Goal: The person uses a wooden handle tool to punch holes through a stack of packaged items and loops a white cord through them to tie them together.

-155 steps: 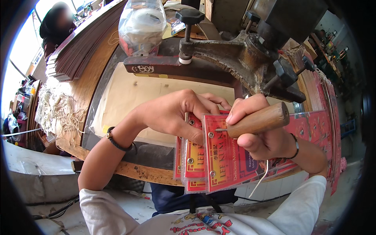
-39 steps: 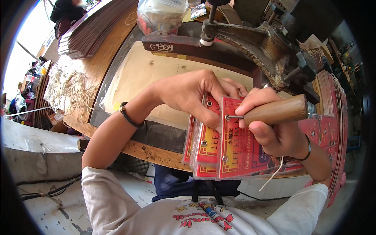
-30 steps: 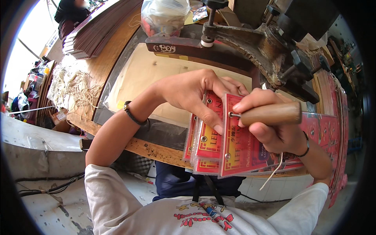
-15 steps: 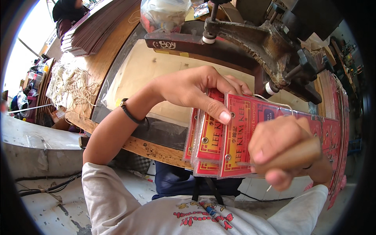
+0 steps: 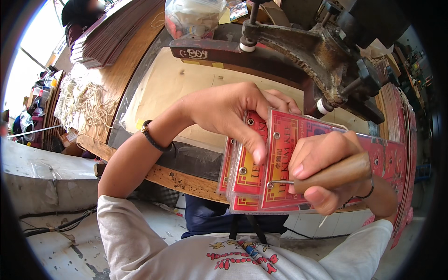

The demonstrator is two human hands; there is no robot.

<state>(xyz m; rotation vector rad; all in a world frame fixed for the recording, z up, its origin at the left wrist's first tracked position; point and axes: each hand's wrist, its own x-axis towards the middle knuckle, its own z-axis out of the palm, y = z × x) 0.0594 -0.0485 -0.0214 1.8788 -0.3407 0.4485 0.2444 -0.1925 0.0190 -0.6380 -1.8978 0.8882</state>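
My right hand is closed around the wooden handle of an awl. Its thin metal tip meets a metal eyelet near the lower left corner of the top red-and-gold laminated card. My left hand grips the overlapping cards, with the thumb on a lower card left of the top one and the fingers bent past the far edge. Eyelets line the cards' left margins. A cream cord pokes out below my right hand; another stretch of cord shows along the cards' far edge.
A heavy metal press stands over a pale board on the bench. Loose cream cords lie at the left, near a stack of sheets. A clear plastic bag sits behind. More red cards are piled at the right.
My right hand has moved slightly left and turned, bringing the awl's tip to the eyelet. My left thumb has slid left off the top card onto the one beneath.
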